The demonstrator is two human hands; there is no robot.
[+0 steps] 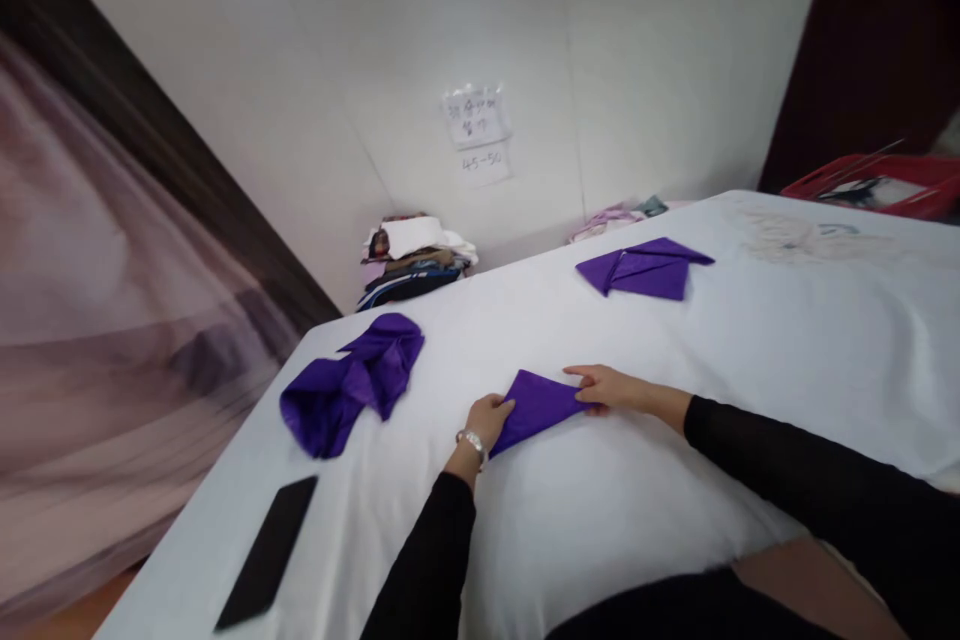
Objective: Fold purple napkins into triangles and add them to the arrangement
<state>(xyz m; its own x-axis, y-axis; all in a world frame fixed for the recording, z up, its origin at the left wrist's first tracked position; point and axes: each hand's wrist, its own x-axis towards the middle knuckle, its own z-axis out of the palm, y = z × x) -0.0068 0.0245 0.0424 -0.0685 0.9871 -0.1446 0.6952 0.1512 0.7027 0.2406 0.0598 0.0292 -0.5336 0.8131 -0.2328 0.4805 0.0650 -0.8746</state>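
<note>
At lower centre, purple cloth was pinched by left hand and right hand, grips closed; folding seemed in hand, edge alignment apparently called for.

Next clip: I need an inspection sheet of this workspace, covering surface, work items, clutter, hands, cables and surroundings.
Surface: white-covered table, cover wrinkled in places.
Work items: folded purple cloth between the hands; crumpled purple cloth to its left; another folded purple cloth farther back, right.
Clutter: dark flat object at near left; clothes pile beyond the far edge; red basket at far right.
Hands: left hand and right hand each grip an end of the nearest cloth.
Cables: nothing seen.
Surroundings: pale wall with handwritten sheets; sheer curtain at left.
</note>
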